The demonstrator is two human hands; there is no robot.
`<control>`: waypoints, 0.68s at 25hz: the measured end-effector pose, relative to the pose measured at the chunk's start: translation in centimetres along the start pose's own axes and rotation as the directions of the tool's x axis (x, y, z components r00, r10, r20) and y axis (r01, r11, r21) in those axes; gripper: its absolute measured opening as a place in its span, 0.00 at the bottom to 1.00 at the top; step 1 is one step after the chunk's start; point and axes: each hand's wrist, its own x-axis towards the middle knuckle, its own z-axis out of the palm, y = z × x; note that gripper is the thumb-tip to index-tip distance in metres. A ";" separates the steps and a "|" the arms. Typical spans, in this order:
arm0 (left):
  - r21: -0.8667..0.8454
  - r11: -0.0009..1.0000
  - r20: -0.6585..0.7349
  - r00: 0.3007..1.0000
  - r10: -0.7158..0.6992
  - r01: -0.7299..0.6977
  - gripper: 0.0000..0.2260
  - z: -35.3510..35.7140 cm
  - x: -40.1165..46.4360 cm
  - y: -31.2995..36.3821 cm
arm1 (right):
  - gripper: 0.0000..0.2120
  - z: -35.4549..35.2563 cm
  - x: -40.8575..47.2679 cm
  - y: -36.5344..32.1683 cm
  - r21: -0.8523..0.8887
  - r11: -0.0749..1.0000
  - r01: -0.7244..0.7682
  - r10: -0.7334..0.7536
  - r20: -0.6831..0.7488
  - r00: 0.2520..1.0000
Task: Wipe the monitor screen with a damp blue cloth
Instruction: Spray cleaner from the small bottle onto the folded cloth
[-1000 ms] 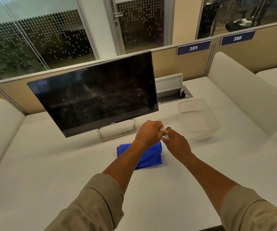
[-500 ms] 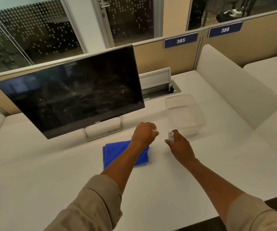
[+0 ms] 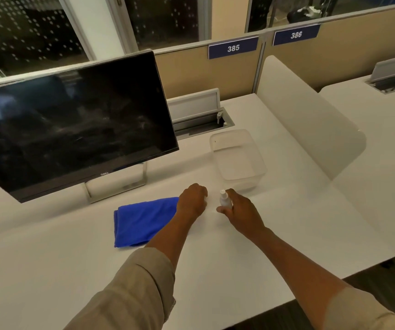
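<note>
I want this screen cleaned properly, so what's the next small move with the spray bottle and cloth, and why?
Probably aim the small spray bottle held in the right hand at the blue cloth and mist it. The cloth lies folded on the desk, untouched, and the monitor screen shows smears.

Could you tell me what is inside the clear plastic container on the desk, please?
The clear plastic container looks empty; its bare bottom shows through. Whether it holds a thin layer of water cannot be told.

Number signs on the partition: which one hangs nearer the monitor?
The 385 sign; it hangs just right of the monitor, whereas the 386 sign sits further right.
</note>
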 end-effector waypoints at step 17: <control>-0.103 0.987 -0.039 0.992 0.118 -0.122 0.19 -3.6 -1.8 -3.1 | 0.22 -0.7 0.6 -3.8 0.005 0.998 0.060 -0.059 -0.122 0.991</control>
